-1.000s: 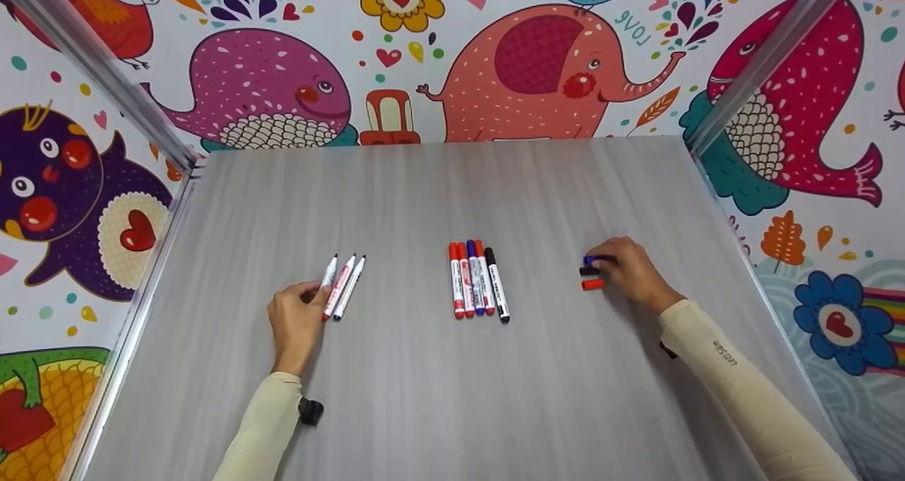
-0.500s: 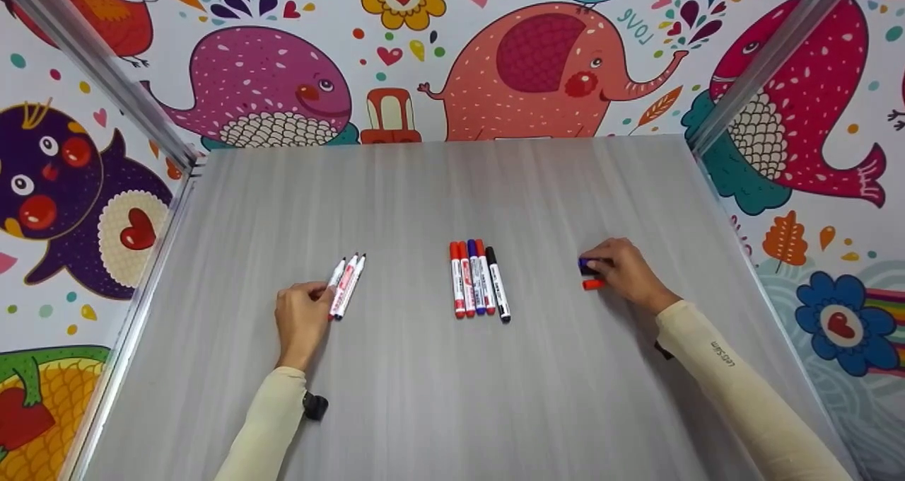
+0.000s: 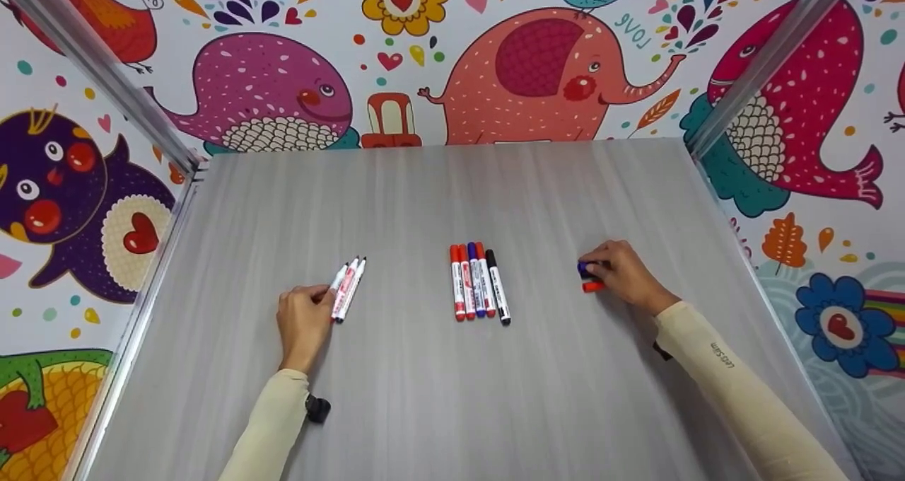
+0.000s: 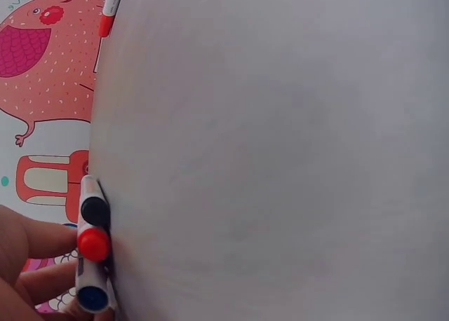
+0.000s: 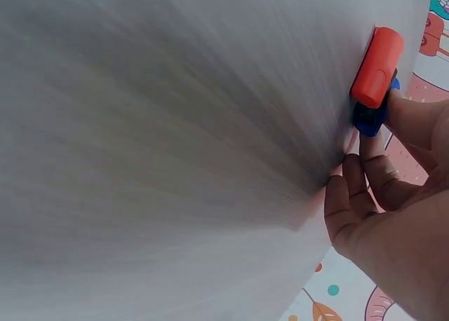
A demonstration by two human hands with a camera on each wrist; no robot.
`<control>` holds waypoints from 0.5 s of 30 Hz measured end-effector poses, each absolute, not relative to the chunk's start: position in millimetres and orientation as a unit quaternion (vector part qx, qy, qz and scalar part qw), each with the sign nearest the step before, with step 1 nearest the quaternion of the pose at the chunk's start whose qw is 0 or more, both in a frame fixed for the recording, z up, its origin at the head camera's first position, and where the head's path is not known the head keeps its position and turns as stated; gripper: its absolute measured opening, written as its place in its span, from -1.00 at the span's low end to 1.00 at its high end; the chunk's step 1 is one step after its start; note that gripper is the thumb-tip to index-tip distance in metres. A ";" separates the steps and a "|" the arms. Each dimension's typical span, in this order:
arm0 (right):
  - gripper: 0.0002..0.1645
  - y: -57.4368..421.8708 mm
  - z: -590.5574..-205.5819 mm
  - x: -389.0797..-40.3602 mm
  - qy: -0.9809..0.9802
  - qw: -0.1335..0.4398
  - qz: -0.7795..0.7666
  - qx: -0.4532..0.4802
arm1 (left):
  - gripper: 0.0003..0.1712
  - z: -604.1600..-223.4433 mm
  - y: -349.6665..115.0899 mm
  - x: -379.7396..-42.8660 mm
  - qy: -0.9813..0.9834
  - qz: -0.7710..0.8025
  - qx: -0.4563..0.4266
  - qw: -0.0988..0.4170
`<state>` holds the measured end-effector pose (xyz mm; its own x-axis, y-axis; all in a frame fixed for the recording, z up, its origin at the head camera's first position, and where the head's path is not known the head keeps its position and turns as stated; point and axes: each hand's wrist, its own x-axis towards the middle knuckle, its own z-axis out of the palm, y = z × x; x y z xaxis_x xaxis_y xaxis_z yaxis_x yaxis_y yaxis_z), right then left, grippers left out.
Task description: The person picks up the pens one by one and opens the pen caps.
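Observation:
My left hand (image 3: 304, 325) pinches an uncapped blue-ended marker (image 4: 92, 298), leftmost of three white markers side by side on the table, tips pointing away. Close against it lies a red-ended marker (image 4: 93, 245), then a black-ended marker (image 4: 95, 210). Over on the right, my right hand (image 3: 626, 276) holds a blue cap (image 5: 370, 126) between thumb and forefinger. A black cap (image 3: 586, 277), partly hidden by the thumb, sits between it and a red cap (image 3: 592, 287) nearer me. In the right wrist view the red cap (image 5: 379, 67) overlaps the others.
Between the hands lies a row of capped markers (image 3: 470, 283): several red and blue, and one black marker (image 3: 499, 290) at its right end. The grey table (image 3: 424, 396) meets a cartoon-printed wall (image 3: 403, 64) at the back. Metal posts (image 3: 771, 64) rise at the corners.
My left hand has shifted right, bringing the leftmost marker against the other two. My right hand has drawn the blue cap slightly towards me, and the three caps now sit closer together.

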<state>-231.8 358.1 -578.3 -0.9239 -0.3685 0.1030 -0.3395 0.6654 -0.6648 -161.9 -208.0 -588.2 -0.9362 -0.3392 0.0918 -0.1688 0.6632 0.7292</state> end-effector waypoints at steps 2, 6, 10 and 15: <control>-0.75 358.1 -578.6 -231.8 0.912 0.020 -0.361 -0.194 | -0.74 -589.1 -207.7 -162.2 -0.906 -0.385 0.139 0.107; -0.77 356.9 -577.9 -231.1 0.910 0.020 -0.368 -0.188 | -0.72 -589.1 -207.3 -162.2 -0.906 -0.385 0.138 0.106; -0.77 355.1 -575.9 -229.4 0.909 0.020 -0.377 -0.177 | -0.73 -588.5 -207.7 -161.5 -0.905 -0.387 0.135 0.117; -0.74 352.6 -572.3 -228.8 0.909 0.007 -0.386 -0.161 | -0.71 -583.0 -205.4 -158.9 -0.900 -0.395 0.136 0.125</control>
<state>-228.8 352.6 -572.3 -0.9484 -0.2970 0.1113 -0.2863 0.6509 -0.7031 -158.9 -205.4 -583.0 -0.9316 -0.3437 0.1185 -0.1454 0.6508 0.7452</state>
